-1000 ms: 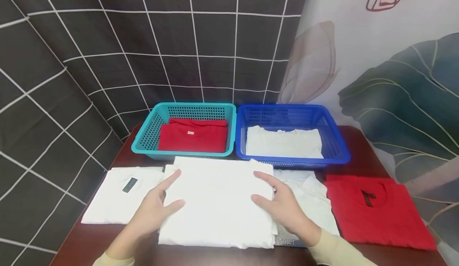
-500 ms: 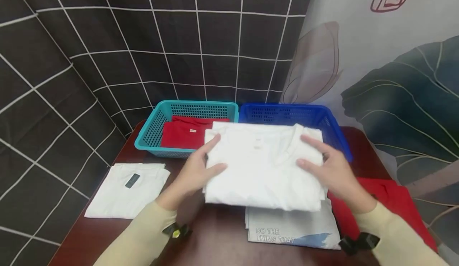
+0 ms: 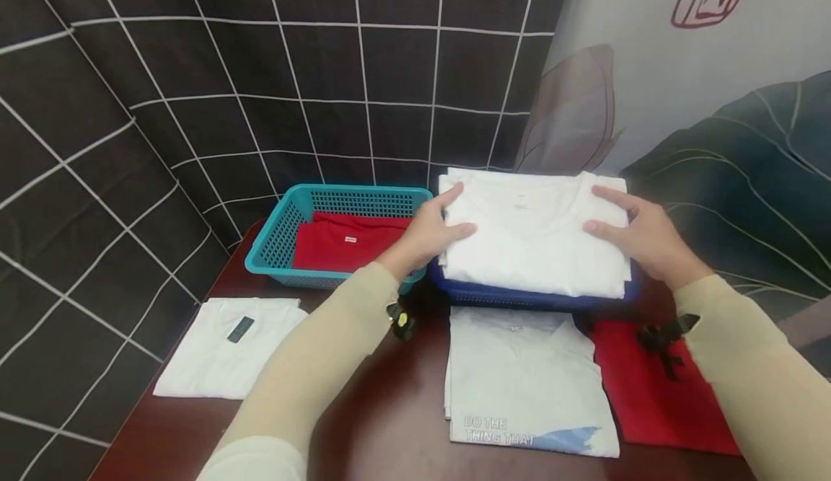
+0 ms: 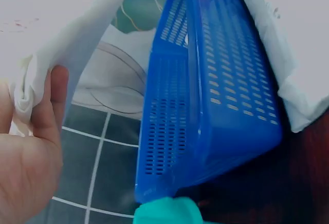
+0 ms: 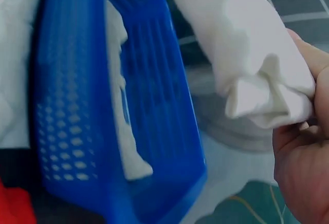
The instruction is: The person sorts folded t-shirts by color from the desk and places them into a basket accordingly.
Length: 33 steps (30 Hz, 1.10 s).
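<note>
A folded white T-shirt is held up over the blue basket in the head view. My left hand grips its left edge, thumb on top and fingers beneath. On the opposite edge my right hand pinches it the same way. Both wrist views show the shirt raised above the basket rim, its folded layers between fingers and thumb. Inside the basket lies another white shirt, seen in the right wrist view and hidden by the held one in the head view.
Left of the blue basket stands a teal basket with folded red shirts. On the dark red table lie a white shirt with a dark label, a printed pale shirt and a red shirt.
Both hands have carried the folded white T-shirt forward and to the right, from the near table to over the blue basket. The printed pale shirt beneath has come into full view.
</note>
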Each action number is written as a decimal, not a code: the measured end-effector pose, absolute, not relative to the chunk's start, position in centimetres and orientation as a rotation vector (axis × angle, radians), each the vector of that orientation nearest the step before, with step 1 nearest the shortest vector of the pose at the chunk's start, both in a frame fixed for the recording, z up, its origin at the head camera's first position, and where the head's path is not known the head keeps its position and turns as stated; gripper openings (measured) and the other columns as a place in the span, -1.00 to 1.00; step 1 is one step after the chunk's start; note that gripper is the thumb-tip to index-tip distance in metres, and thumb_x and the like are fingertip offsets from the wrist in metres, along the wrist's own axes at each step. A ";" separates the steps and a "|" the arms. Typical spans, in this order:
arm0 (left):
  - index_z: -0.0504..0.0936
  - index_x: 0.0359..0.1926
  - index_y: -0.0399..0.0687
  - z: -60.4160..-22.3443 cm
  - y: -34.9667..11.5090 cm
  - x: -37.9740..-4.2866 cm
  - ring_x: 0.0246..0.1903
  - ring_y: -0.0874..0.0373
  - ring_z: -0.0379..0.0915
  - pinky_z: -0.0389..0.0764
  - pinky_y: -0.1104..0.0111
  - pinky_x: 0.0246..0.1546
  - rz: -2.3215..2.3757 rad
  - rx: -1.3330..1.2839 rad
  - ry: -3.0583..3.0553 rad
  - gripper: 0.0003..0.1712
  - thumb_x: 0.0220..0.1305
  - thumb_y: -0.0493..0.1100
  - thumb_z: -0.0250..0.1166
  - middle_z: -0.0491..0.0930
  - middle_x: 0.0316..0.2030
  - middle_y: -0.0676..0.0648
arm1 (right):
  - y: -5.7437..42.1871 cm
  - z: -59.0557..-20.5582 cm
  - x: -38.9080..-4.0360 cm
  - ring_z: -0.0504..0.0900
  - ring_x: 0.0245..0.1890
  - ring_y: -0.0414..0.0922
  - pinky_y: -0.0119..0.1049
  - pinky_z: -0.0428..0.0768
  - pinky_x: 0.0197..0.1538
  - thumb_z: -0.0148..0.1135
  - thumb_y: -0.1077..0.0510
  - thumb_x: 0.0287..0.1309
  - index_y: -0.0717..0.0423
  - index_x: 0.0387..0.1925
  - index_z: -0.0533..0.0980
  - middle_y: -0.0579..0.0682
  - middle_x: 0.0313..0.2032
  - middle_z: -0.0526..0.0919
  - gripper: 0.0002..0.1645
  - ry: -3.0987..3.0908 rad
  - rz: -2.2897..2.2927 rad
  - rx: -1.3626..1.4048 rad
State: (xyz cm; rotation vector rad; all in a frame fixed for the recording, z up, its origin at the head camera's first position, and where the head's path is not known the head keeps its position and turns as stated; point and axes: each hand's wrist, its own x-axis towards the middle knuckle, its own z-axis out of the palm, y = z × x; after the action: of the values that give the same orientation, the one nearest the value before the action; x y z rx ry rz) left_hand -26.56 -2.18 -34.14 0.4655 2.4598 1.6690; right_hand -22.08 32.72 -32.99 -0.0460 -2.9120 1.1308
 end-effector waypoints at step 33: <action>0.17 0.46 0.05 -40.8 3.3 -30.7 0.39 0.04 0.07 0.30 0.21 0.28 1.582 0.171 2.475 -0.09 0.14 -0.17 0.41 0.18 0.42 -0.03 | 32.8 -39.6 -27.9 -0.05 0.36 0.43 0.46 0.17 0.12 0.24 -0.47 -0.04 -0.26 0.51 -0.07 0.29 0.46 -0.11 0.18 -3.118 1.114 -0.073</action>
State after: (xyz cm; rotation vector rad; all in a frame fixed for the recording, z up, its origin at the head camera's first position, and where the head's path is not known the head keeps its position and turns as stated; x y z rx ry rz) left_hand -30.69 3.34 -40.82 0.1710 2.4754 1.5820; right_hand -27.95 32.81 -39.62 -0.0729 -3.1178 1.1144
